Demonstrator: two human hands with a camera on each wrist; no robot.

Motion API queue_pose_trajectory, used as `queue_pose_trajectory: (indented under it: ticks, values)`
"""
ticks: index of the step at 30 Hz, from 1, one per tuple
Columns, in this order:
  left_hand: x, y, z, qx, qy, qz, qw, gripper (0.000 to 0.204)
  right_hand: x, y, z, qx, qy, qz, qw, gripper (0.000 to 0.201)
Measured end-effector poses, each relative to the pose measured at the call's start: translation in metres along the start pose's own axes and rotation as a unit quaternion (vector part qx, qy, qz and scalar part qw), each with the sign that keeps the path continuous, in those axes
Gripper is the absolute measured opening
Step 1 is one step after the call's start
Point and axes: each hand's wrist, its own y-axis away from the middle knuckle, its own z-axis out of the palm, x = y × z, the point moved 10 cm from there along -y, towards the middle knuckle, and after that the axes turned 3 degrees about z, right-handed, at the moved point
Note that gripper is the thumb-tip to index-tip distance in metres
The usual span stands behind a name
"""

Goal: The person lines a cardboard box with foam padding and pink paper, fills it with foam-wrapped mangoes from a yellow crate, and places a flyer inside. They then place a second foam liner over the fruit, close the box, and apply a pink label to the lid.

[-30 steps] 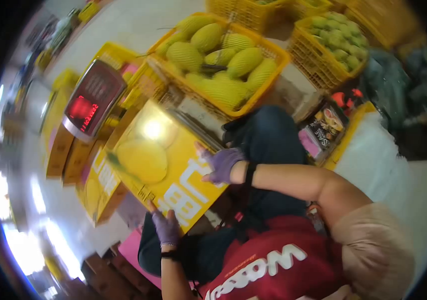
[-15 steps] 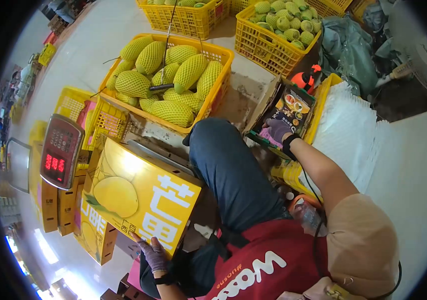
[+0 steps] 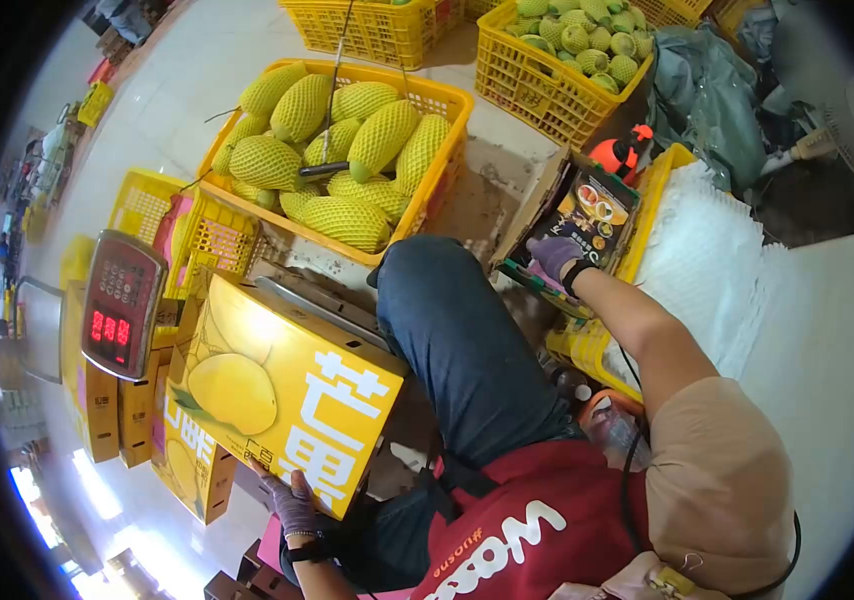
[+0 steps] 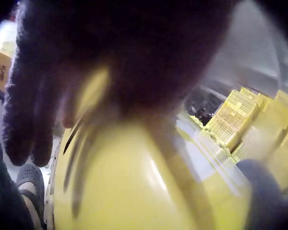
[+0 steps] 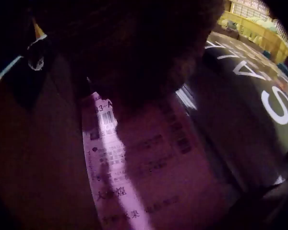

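A yellow carton [image 3: 247, 390] with a printed mango and large white characters lies tilted in front of the seated person. My left hand [image 3: 293, 503], in a purple glove, rests at its near lower edge; in the left wrist view its fingers stretch straight along the carton. My right hand [image 3: 554, 258], gloved alike, reaches into a small open box [image 3: 519, 222], over pink printed labels [image 5: 134, 191]. A black printed packet [image 3: 595, 210] stands beside that hand. The right fingertips are dark in the right wrist view, so I cannot tell whether they pinch a label.
A yellow crate [image 3: 437, 190] of net-wrapped mangoes stands ahead, with another crate [image 3: 547, 95] of smaller fruit behind. A scale display [image 3: 124, 305] with red digits stands at left. White foam sheets [image 3: 702, 260] lie at right, near an orange spray bottle [image 3: 615, 155]. More cartons [image 3: 192, 465] stand at left.
My right hand has left the carton's face and moved right into the small box with pink labels. My left hand stays at the carton's edge. The head view has shifted.
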Motion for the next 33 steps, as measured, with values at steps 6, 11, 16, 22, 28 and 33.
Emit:
queue_pose_trajectory:
  ticks: [6, 11, 16, 22, 28, 33]
  values:
    - [0.001, 0.001, -0.007, 0.009, -0.007, -0.05, 0.999, 0.094, 0.011, 0.025, -0.049, 0.122, 0.009, -0.038, 0.992, 0.012]
    - [0.102, -0.019, -0.053, 0.047, -0.223, -0.017, 0.974, 0.06, -0.012, 0.112, -0.214, 0.301, -0.246, -0.036, 0.921, 0.013]
    - [0.238, -0.03, -0.001, -0.085, 0.268, -0.034, 0.959, 0.039, -0.164, 0.193, -0.293, 0.097, -0.446, -0.249, 0.854, 0.015]
    - [0.268, -0.033, 0.04, -0.147, 0.354, 0.041, 0.923, 0.018, -0.302, 0.234, -0.256, -0.117, -0.367, -0.394, 0.834, 0.018]
    - [0.219, 0.001, 0.041, -0.12, 0.395, -0.061, 0.909, 0.015, -0.371, 0.265, -0.238, 0.058, -0.149, -0.567, 0.808, 0.041]
    - [0.198, 0.016, 0.042, -0.188, 0.418, -0.048, 0.887, 0.01, -0.379, 0.256, -0.196, -0.062, -0.163, -0.578, 0.797, 0.04]
